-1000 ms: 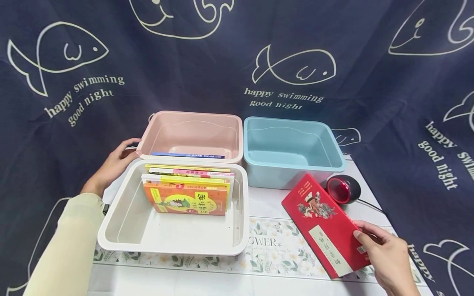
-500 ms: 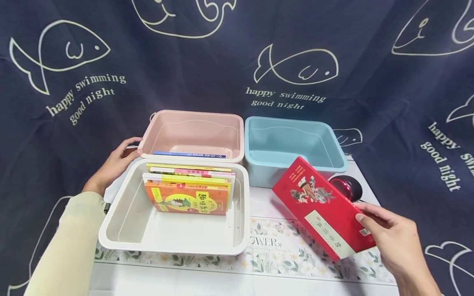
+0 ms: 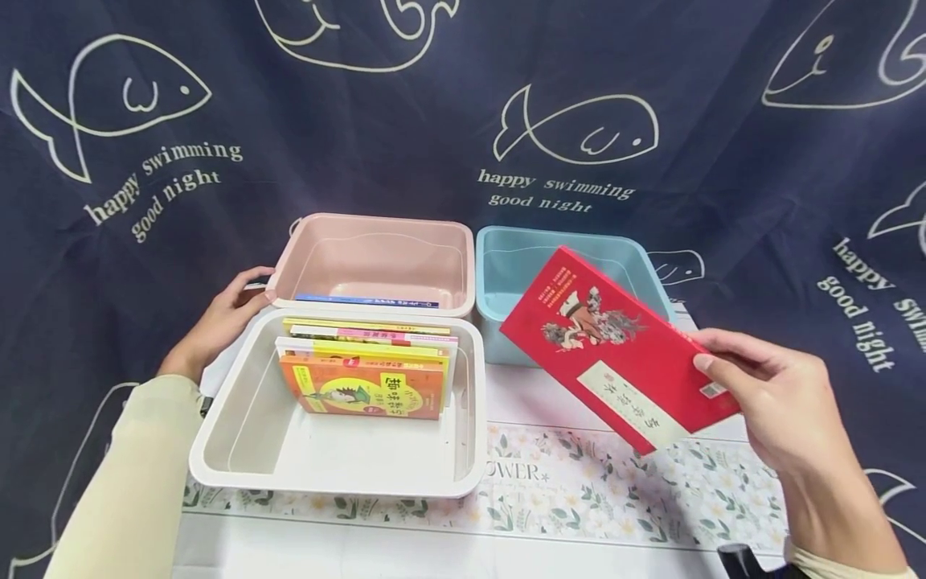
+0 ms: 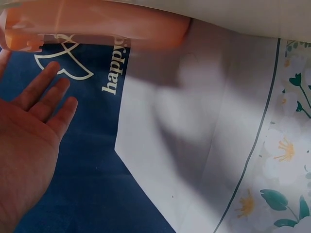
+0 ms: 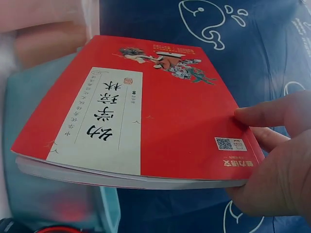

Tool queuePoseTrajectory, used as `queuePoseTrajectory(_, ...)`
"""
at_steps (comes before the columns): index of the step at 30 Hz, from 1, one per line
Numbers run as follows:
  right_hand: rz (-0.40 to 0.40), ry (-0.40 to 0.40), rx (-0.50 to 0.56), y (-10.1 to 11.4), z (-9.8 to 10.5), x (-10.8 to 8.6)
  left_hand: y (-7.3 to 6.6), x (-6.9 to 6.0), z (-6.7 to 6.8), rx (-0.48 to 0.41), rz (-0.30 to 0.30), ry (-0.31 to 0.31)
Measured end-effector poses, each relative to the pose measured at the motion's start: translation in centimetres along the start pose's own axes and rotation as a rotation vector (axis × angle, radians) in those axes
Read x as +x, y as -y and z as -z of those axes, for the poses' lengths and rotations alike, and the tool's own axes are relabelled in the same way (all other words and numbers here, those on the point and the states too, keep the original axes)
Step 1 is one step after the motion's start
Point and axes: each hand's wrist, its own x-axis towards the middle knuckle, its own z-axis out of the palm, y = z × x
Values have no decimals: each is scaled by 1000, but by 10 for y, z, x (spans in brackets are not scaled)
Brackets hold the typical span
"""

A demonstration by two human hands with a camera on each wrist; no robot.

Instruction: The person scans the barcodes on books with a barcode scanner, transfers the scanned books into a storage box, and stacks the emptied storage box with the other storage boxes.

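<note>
My right hand (image 3: pixel 777 394) pinches a red book (image 3: pixel 615 354) by its right end, thumb on the cover and fingers behind. The book hangs tilted in the air, its far corner overlapping the front of the blue bin (image 3: pixel 499 338) in the head view. In the right wrist view, the red cover (image 5: pixel 184 121) shows a cream title strip and a drawn figure. My left hand (image 3: pixel 220 322) rests at the left side of the pink bin (image 3: pixel 470 265), fingertips by its rim. The left wrist view shows that hand (image 4: pixel 34 131) with its fingers fairly straight below the bin.
A white bin (image 3: pixel 473 402) stands in front of the pink one and holds several upright books (image 3: pixel 369 386). One thin blue book (image 3: pixel 369 302) stands inside the pink bin. A dark round device shows its red edge (image 5: pixel 58 229) at the bottom of the right wrist view.
My right hand has lifted the red book up and leftward, from near the table to in front of the blue bin. The left hand stays where it was.
</note>
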Motion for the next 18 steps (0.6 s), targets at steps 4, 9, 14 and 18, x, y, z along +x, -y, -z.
queuePoseTrajectory(4, 20, 26, -55, 11, -8, 15, 5, 0, 1, -9, 10, 3)
queuePoseTrajectory(9, 0, 27, -152, 29, -20, 35, 6, 0, 2, -6, 13, 0)
queuePoseTrajectory(14, 9, 49, -162, 43, -33, 56, 3, 1, 0, -6, 7, 6)
queuePoseTrajectory(18, 43, 62, -222, 55, -51, 72, 0, 0, -1, -18, 4, 6)
